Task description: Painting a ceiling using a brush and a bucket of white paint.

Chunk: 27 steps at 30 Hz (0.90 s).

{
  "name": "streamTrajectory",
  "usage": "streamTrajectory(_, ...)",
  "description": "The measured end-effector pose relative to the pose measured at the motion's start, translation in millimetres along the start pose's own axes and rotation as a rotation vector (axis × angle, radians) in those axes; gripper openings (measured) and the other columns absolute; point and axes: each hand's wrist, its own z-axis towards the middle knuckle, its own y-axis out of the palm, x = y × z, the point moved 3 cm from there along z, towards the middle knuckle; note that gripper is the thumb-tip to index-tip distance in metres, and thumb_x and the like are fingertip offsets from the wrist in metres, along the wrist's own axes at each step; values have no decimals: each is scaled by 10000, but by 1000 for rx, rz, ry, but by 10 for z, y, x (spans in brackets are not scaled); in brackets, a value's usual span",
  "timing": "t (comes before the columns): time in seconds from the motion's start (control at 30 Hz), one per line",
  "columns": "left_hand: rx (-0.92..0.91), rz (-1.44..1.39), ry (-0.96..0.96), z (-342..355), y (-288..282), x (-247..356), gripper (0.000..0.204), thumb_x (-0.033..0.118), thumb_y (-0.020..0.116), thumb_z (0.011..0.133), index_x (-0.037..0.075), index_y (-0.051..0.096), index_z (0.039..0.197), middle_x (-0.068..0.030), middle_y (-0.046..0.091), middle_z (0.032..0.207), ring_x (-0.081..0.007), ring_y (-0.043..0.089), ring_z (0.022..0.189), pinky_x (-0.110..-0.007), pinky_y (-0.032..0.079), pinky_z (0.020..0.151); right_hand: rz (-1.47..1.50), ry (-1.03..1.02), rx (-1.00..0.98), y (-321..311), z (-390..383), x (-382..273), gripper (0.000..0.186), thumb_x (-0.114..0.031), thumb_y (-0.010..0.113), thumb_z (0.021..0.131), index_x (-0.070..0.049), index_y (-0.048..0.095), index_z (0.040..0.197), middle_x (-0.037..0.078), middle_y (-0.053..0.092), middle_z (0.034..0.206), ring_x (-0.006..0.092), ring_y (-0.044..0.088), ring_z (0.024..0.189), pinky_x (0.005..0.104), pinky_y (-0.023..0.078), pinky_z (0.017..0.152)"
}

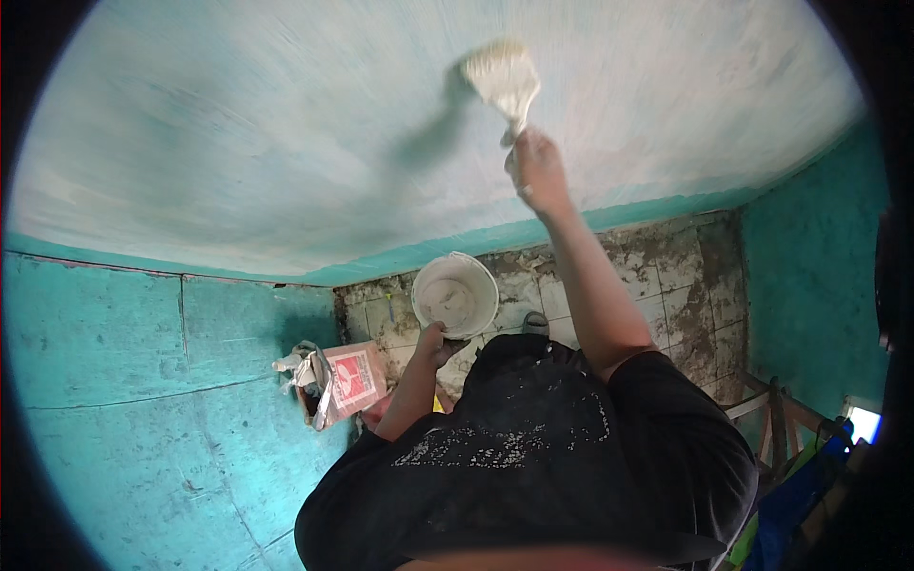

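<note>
Brush [505,80] in right hand [539,171], seemingly touching the wall [286,114].

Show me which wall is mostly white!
It's the front wall, behind the brush in the person's right hand. It's mostly whitish, with a turquoise strip along its bottom; the left wall and right wall are turquoise.

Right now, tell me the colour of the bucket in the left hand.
The bucket is white, slightly off-white inside; it shows best in the head view.
</note>
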Motion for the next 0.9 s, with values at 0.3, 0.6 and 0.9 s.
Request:
streamTrajectory(0.3, 170, 34, -14, -59, 89, 190, 454, 136, 304, 882, -46, 252, 1295, -245, 378, 1268, -371, 457, 1125, -517, 409, 938, -564, 494, 42, 38, -579, 2477, 333, -293, 401, 867, -4, 563, 893, 256, 596, 862, 432, 549, 893, 485, 431, 753)
streamTrajectory(0.6, 186, -13, 44, -202, 160, 158, 484, 121, 325, 856, -42, 234, 1302, -244, 397, 1253, -385, 470, 1110, -527, 433, 899, -365, 86, -264, 175, -186, 1981, 270, -257, 539, 830, 12, 555, 806, 167, 595, 680, 300, 588, 602, 400, 443, 518)
streamTrajectory(0.9, 63, -10, -9, -246, 146, 138, 496, 117, 310, 836, -40, 225, 1299, -254, 371, 1255, -389, 458, 1121, -523, 436, 904, 785, 265, -178, -57, -397, -904, 237, -279, 437, 931, -69, 519, 858, -18, 436, 550, 57, 369, 445, 217, 299, 398)
